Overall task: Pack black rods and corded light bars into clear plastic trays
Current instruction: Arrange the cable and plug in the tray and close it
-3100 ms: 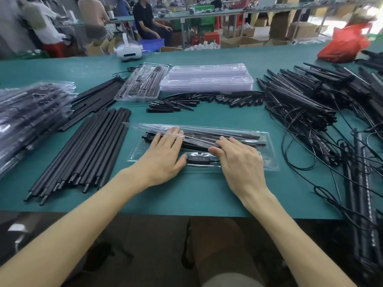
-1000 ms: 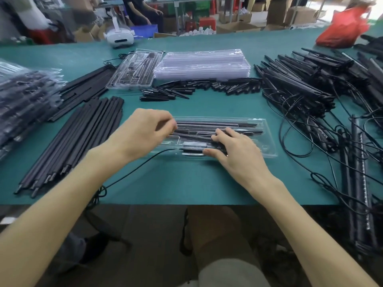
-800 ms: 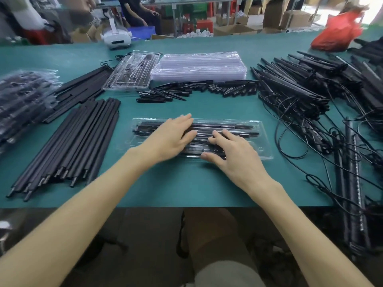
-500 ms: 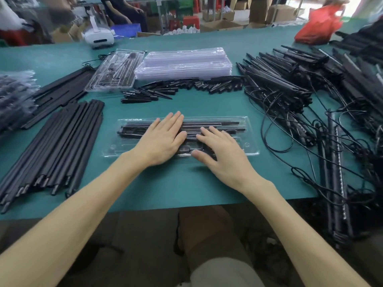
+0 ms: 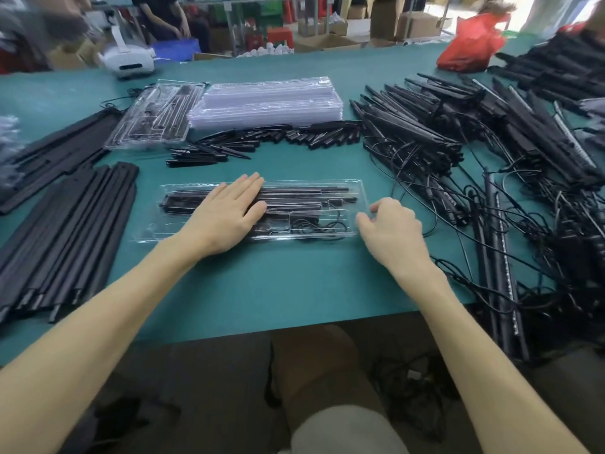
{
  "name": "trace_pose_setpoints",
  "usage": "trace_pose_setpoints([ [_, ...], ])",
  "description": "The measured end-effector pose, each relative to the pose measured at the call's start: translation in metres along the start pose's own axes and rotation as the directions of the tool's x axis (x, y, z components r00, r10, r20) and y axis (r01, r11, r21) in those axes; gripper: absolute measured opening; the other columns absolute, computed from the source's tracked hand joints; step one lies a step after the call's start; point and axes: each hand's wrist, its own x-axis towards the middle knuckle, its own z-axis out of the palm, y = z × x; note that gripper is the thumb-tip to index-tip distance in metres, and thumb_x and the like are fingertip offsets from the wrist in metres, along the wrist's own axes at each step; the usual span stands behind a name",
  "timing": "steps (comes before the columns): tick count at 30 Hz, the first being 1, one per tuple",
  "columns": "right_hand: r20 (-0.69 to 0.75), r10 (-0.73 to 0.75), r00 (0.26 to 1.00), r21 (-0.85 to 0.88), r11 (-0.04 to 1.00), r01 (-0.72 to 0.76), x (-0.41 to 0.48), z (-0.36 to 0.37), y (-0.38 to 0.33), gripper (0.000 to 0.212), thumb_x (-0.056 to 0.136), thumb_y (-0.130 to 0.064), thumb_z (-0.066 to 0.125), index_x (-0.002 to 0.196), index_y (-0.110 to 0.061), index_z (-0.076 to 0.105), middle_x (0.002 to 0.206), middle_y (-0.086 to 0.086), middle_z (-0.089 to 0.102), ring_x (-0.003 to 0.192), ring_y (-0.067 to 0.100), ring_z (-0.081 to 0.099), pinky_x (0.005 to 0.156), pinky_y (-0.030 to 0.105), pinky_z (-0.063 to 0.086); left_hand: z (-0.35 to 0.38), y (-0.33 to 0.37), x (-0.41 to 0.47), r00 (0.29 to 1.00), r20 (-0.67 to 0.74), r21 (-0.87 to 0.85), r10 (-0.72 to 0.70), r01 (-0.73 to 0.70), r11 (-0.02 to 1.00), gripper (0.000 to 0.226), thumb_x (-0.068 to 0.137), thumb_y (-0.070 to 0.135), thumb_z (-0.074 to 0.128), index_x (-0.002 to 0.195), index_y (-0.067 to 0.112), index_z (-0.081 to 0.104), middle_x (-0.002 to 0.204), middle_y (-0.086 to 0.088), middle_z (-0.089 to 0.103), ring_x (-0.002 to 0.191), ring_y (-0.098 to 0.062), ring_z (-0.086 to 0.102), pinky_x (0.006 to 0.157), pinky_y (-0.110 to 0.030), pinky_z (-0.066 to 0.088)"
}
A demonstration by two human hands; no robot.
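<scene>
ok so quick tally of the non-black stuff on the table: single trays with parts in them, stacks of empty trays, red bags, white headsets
single trays with parts: 2, the front tray under the left hand and the back tray
stack of empty trays: 1
red bag: 1
white headset: 1
total: 5

On the green bench (image 5: 294, 290), the left hand (image 5: 226, 217) lies flat on a clear plastic tray (image 5: 361, 191) holding slim black rods (image 5: 294, 191) and a coiled black cord (image 5: 314, 226). The right hand (image 5: 389, 231) curls at the tray's right end, grip unclear.
</scene>
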Motion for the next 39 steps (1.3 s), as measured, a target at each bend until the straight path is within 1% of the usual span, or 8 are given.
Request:
trace_pose_setpoints([
  [2, 0.127, 0.065, 0.990, 0.161, 0.983, -0.085, 0.010, -0.007, -0.005, 0.023, 0.091, -0.023, 0.052, 0.073, -0.015, 0.041, 0.067, 0.006, 0.048, 0.061, 0.026, 0.042, 0.055, 0.031, 0.034, 0.001, 0.000, 0.001, 1.000, -0.021, -0.018, -0.011, 0.011, 1.000, 0.060, 0.106, 0.050, 0.021, 0.161, 0.027, 0.013, 0.168, 0.013, 0.006, 0.154, -0.004, 0.002, 0.126, -0.036, 0.003],
  [4, 0.238, 0.109, 0.965, 0.423, 0.883, -0.204, 0.016, -0.006, -0.008, 0.017, 0.092, -0.017, 0.053, 0.076, -0.012, 0.047, 0.065, 0.006, 0.051, 0.052, 0.021, 0.045, 0.046, 0.024, 0.036, 0.002, -0.001, 0.002, 0.999, -0.040, -0.043, -0.023, 0.022, 0.999, 0.058, 0.107, 0.049, 0.022, 0.161, 0.028, 0.016, 0.167, 0.013, 0.009, 0.153, -0.004, 0.005, 0.126, -0.035, 0.004],
  [5, 0.253, 0.119, 0.960, 0.496, 0.836, -0.234, 0.015, -0.003, -0.008, 0.015, 0.092, -0.015, 0.053, 0.079, -0.009, 0.050, 0.065, 0.006, 0.054, 0.049, 0.019, 0.046, 0.041, 0.021, 0.034, 0.002, -0.001, 0.002, 0.999, -0.046, -0.047, -0.026, 0.024, 0.999, 0.057, 0.107, 0.048, 0.022, 0.160, 0.028, 0.017, 0.167, 0.013, 0.010, 0.153, -0.004, 0.006, 0.126, -0.035, 0.004],
  [8, 0.222, 0.120, 0.968, 0.570, 0.790, -0.228, 0.009, 0.006, -0.004, 0.018, 0.092, -0.013, 0.052, 0.076, -0.007, 0.057, 0.057, 0.001, 0.060, 0.043, 0.016, 0.051, 0.035, 0.019, 0.033, 0.001, 0.001, 0.001, 0.999, -0.049, -0.044, -0.022, 0.020, 0.999, 0.056, 0.108, 0.047, 0.022, 0.161, 0.028, 0.017, 0.167, 0.013, 0.010, 0.153, -0.004, 0.005, 0.126, -0.035, 0.004],
  [12, 0.270, 0.097, 0.958, 0.676, 0.689, -0.260, 0.008, 0.003, -0.001, 0.017, 0.096, -0.009, 0.054, 0.082, -0.004, 0.061, 0.050, -0.002, 0.060, 0.040, 0.012, 0.054, 0.034, 0.019, 0.034, 0.000, 0.002, -0.001, 0.999, -0.040, -0.043, -0.021, 0.019, 0.999, 0.057, 0.108, 0.047, 0.021, 0.161, 0.028, 0.015, 0.167, 0.013, 0.009, 0.153, -0.003, 0.004, 0.126, -0.034, 0.002],
  [20, 0.289, 0.093, 0.953, 0.685, 0.675, -0.274, 0.008, -0.002, 0.001, 0.016, 0.094, -0.011, 0.055, 0.082, -0.004, 0.064, 0.053, 0.000, 0.063, 0.040, 0.012, 0.051, 0.034, 0.019, 0.036, -0.003, 0.004, -0.001, 1.000, -0.005, -0.018, -0.020, 0.020, 1.000, 0.058, 0.107, 0.047, 0.019, 0.161, 0.027, 0.011, 0.168, 0.013, 0.004, 0.153, -0.003, 0.000, 0.126, -0.034, 0.000],
  [27, 0.271, 0.082, 0.959, 0.668, 0.702, -0.249, 0.008, 0.002, 0.001, 0.024, 0.092, 0.000, 0.051, 0.070, -0.004, 0.060, 0.056, 0.008, 0.060, 0.037, 0.012, 0.050, 0.035, 0.019, 0.039, -0.004, 0.001, 0.002, 0.999, 0.053, 0.010, -0.009, 0.008, 1.000, 0.059, 0.107, 0.046, 0.019, 0.162, 0.025, 0.006, 0.168, 0.011, 0.000, 0.154, -0.005, -0.003, 0.125, -0.032, -0.002],
  [39, 0.243, 0.100, 0.965, 0.636, 0.735, -0.236, 0.007, 0.004, 0.002, 0.024, 0.092, 0.000, 0.049, 0.073, -0.005, 0.063, 0.052, 0.007, 0.061, 0.039, 0.015, 0.054, 0.037, 0.020, 0.041, -0.002, -0.002, 0.003, 0.999, 0.047, 0.009, 0.005, -0.005, 1.000, 0.060, 0.106, 0.047, 0.018, 0.162, 0.025, 0.007, 0.168, 0.012, 0.000, 0.154, -0.005, -0.003, 0.124, -0.031, -0.002],
])
